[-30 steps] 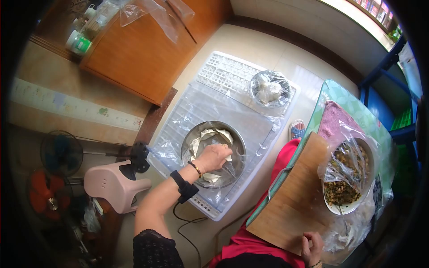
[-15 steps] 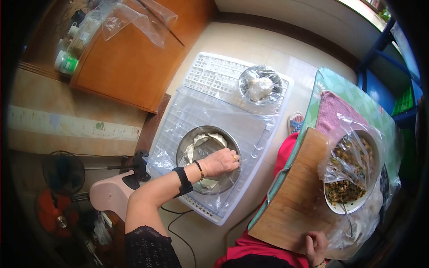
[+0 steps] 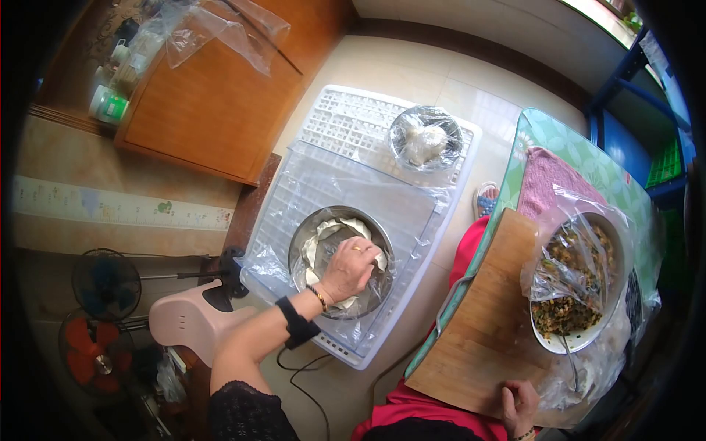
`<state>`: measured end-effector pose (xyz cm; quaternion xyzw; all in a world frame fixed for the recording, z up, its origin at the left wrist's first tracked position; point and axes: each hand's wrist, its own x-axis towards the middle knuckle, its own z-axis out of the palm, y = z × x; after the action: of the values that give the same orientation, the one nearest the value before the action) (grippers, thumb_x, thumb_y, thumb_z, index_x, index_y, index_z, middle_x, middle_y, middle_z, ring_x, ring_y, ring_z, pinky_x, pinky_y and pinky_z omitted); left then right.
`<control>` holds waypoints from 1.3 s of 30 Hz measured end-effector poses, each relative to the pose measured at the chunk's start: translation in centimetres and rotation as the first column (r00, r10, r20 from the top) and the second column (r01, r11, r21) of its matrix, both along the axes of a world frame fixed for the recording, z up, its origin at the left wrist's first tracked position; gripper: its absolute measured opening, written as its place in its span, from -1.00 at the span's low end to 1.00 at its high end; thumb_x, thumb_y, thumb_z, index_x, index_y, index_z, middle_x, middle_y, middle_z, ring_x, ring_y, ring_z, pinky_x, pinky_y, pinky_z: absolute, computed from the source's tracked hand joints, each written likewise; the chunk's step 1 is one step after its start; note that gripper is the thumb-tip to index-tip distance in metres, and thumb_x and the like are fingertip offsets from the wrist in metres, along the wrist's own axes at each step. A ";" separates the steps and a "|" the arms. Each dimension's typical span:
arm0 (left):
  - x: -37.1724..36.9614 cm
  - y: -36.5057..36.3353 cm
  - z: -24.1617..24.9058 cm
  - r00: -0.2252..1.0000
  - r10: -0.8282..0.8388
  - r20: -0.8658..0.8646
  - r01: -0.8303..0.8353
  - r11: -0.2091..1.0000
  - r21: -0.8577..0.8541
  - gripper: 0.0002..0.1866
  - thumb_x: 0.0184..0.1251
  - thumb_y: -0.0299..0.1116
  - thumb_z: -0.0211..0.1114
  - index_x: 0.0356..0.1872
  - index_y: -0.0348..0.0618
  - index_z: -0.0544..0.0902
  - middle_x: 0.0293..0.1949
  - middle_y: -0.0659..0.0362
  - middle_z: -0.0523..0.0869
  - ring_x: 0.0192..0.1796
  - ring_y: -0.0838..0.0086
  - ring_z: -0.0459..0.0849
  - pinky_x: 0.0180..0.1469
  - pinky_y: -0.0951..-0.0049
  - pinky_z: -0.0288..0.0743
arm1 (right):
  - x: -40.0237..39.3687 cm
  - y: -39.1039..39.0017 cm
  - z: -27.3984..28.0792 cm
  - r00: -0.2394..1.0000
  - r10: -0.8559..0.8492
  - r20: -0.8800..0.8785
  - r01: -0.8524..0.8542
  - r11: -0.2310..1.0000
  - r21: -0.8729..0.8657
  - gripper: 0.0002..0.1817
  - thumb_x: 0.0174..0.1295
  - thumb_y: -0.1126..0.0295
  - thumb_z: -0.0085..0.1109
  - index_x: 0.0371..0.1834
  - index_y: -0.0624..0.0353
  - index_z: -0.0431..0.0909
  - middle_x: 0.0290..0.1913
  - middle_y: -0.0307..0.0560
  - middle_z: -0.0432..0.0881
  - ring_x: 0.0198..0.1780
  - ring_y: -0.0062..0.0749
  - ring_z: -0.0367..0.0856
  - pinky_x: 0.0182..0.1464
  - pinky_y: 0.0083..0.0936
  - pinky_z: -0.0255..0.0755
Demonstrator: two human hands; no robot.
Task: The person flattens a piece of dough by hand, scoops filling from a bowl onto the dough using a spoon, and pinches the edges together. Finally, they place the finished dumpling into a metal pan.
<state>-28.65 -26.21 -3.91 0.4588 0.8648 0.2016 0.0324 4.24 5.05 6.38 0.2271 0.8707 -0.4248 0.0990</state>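
Inside a round metal bowl point(image 3: 384, 234), my left hand point(image 3: 348, 269) has its fingers bent together at a pale dumpling point(image 3: 380, 260) by the right wall; the fingertips are partly hidden. More white dumplings point(image 3: 356, 225) line the wall in a ring, and clear plastic film shows at the bowl. At the lower right, my right hand point(image 3: 520, 404) rests loosely closed at the near edge of a wooden board point(image 3: 474, 331), with nothing visible in it. To the right of the board, a white basin point(image 3: 539, 334) holds chopped filling point(image 3: 566, 316) and a spoon point(image 3: 571, 360), partly under plastic film.
The metal bowl stands on a plastic-covered white crate point(image 3: 334, 117), with a film-wrapped bowl point(image 3: 425, 140) at its far end. A pink towel point(image 3: 548, 180) lies on the green table point(image 3: 581, 154). A pink stool point(image 3: 193, 320) and fan point(image 3: 95, 353) stand at left.
My left hand has shifted left and slightly down inside the bowl, and a dumpling now shows at its right side. My right hand has stayed in place.
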 end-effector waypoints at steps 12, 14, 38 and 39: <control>2.9 1.7 -4.8 0.463 0.693 0.552 -0.787 0.608 -0.103 -0.56 0.24 -0.04 0.36 -0.57 -0.25 0.57 -0.59 0.01 0.66 -0.47 0.20 0.66 -0.33 0.25 0.52 | 0.5 0.7 -0.8 0.999 0.042 -0.006 -0.042 0.999 -0.007 -0.87 0.31 0.49 0.17 -0.13 0.23 0.63 -0.21 0.04 0.66 -0.17 -0.13 0.63 -0.09 -0.36 0.49; 2.6 1.9 -5.7 0.472 0.706 0.528 -0.777 0.617 -0.129 -0.56 0.22 -0.04 0.36 -0.58 -0.24 0.57 -0.59 0.00 0.65 -0.46 0.16 0.67 -0.33 0.23 0.52 | 0.8 0.8 -1.0 0.999 0.046 -0.004 -0.047 0.999 -0.015 -0.87 0.31 0.49 0.16 -0.13 0.23 0.63 -0.20 0.05 0.66 -0.17 -0.13 0.63 -0.08 -0.35 0.49; 4.6 0.9 -7.7 0.405 0.697 0.592 -0.807 0.576 -0.126 -0.84 0.18 -0.39 0.17 -0.30 -0.21 0.65 -0.40 -0.04 0.75 -0.26 0.13 0.75 -0.13 0.23 0.58 | 1.7 1.3 0.0 1.000 0.027 -0.013 -0.028 0.996 -0.079 -0.86 0.32 0.46 0.17 -0.11 0.23 0.62 -0.20 0.07 0.66 -0.15 -0.09 0.63 -0.07 -0.33 0.49; 4.5 0.9 -8.1 0.358 0.687 0.633 -0.820 0.555 -0.138 -0.83 0.17 -0.38 0.17 -0.29 -0.22 0.64 -0.38 -0.05 0.75 -0.24 0.12 0.74 -0.11 0.23 0.57 | 1.9 1.3 0.0 1.000 0.024 -0.015 -0.025 0.997 -0.075 -0.86 0.32 0.46 0.17 -0.11 0.23 0.62 -0.20 0.07 0.66 -0.15 -0.09 0.63 -0.07 -0.33 0.49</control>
<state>-24.10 -25.35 -11.96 -0.0863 0.8874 0.4187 0.1723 6.10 6.34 6.37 0.2096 0.8574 -0.4577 0.1067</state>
